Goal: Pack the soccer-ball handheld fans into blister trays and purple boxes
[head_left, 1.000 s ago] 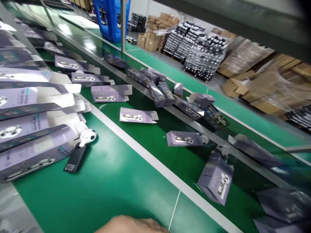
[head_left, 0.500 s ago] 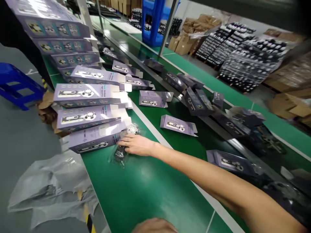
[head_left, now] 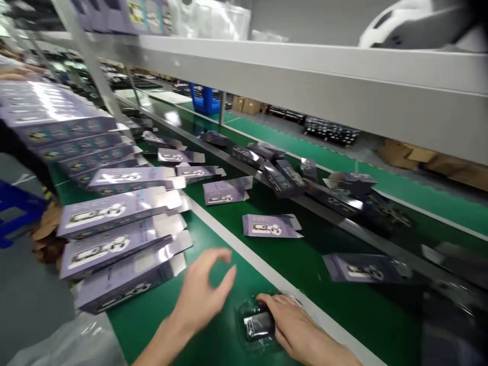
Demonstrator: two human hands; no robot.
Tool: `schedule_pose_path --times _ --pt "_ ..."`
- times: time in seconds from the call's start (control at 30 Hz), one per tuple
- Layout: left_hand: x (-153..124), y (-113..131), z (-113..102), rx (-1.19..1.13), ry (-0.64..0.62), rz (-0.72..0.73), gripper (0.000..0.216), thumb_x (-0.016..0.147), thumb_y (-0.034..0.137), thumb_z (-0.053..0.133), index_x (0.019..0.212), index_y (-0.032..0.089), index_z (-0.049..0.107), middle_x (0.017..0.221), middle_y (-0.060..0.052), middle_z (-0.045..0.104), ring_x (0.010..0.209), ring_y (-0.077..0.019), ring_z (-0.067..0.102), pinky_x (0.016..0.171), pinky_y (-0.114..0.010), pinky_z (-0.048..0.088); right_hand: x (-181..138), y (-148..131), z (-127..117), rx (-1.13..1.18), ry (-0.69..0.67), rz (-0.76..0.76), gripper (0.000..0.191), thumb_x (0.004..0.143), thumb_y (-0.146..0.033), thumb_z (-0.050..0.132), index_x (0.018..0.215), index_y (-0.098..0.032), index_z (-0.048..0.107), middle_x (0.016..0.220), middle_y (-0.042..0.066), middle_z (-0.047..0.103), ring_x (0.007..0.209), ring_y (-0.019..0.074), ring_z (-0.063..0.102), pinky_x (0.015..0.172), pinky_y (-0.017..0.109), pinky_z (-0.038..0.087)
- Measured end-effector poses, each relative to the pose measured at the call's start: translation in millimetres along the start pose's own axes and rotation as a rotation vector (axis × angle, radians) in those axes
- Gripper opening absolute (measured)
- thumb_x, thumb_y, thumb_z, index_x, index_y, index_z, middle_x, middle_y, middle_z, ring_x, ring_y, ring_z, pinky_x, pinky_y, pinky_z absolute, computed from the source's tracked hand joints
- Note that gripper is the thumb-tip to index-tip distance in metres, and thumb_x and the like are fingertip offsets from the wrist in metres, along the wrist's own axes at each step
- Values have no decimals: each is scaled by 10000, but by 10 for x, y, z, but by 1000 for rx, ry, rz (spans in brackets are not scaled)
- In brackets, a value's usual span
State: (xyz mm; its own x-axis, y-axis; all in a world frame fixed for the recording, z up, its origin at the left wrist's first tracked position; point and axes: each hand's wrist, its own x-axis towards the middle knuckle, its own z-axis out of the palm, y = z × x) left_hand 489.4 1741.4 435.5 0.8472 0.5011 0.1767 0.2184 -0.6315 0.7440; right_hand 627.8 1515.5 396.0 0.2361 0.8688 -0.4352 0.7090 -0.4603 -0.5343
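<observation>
My right hand (head_left: 301, 330) grips a black device in a clear plastic bag (head_left: 258, 324), which rests on the green conveyor belt (head_left: 335, 315) close to me. My left hand (head_left: 204, 292) hovers just left of it with fingers spread, holding nothing. It is a short way from the open flap end of the nearest flat purple box (head_left: 129, 278). That box is the lowest of an overlapping row of purple boxes (head_left: 114, 211) printed with a football-shaped gadget.
Loose purple boxes (head_left: 269, 226) lie scattered over the belt, one at the right (head_left: 362, 267), with darker ones along the far rail (head_left: 282, 175). A grey shelf (head_left: 305, 71) runs overhead. Crumpled clear plastic (head_left: 72, 345) lies at bottom left, beside a blue stool (head_left: 15, 203).
My right hand drew the bagged device from beside the box stack back toward me. My left hand rose from the bottom edge toward the boxes. The view tilted up.
</observation>
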Motion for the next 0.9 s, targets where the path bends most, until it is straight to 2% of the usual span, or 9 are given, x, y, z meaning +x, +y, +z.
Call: schedule_pose_path --times 0.07,0.13,0.2,0.27,0.37,0.5,0.6,0.77,0.9 --pt "718 214 519 239 -175 109 542 938 436 584 1424 210 502 1498 -135 550 1420 -274 482 1170 -421 410 -360 162 174 45 7 133 755 807 -176 577 1540 -228 406 1439 143 563 1356 326 492 1182 523 349" --pt "1329 380 1047 449 -398 163 954 759 513 782 1544 187 349 1657 -195 318 1556 -386 220 1255 -572 200 -588 273 364 87 27 213 776 764 -199 651 1513 -262 460 1483 111 537 1388 341 458 1200 523 324" --pt "1744 473 1445 532 -529 174 1053 625 415 885 1516 173 379 1605 -241 384 1514 -447 291 1231 -637 169 -728 388 504 82 76 271 666 740 -209 705 1391 -280 583 1421 85 586 1316 334 515 1156 502 377" --pt "1912 489 1638 572 -588 154 912 610 297 869 1416 144 470 1444 -254 549 1350 -439 519 1155 -608 329 -855 524 505 32 124 306 523 712 -216 749 1226 -275 679 1259 69 666 1166 316 599 1048 469 462" --pt "1693 445 1569 635 -631 174 765 611 245 816 1308 127 523 1305 -219 612 1172 -398 631 1003 -501 482 -1103 763 144 -63 268 315 474 727 -212 740 1194 -283 700 1117 50 702 1022 275 649 909 407 521" --pt "933 437 1178 656 -654 225 685 676 280 730 1311 157 503 1221 -147 616 1115 -356 633 938 -461 508 -1305 1079 -666 -299 531 374 445 820 -304 714 1260 -255 669 1092 53 698 939 250 659 744 344 528" --pt "562 543 1065 660 -619 178 652 744 305 658 1352 159 475 1203 -136 613 1005 -334 657 827 -450 531 -1080 1237 -1076 -508 443 327 371 800 -250 744 1164 -196 698 1062 71 694 947 264 659 710 334 520" --pt "803 983 1535 521 -548 269 708 766 368 699 1397 132 483 1212 -155 640 1121 -368 628 958 -510 503 -500 1513 -1429 -521 242 -56 212 833 -235 753 1029 -165 718 1082 80 710 1042 257 653 935 375 519" --pt "810 1230 1796 315 -480 316 828 870 476 655 1553 137 332 1568 -190 433 1485 -363 342 1232 -590 240 -942 1776 -1358 -321 560 150 295 980 -254 561 1246 -171 656 1313 113 655 1225 284 599 1087 490 456"
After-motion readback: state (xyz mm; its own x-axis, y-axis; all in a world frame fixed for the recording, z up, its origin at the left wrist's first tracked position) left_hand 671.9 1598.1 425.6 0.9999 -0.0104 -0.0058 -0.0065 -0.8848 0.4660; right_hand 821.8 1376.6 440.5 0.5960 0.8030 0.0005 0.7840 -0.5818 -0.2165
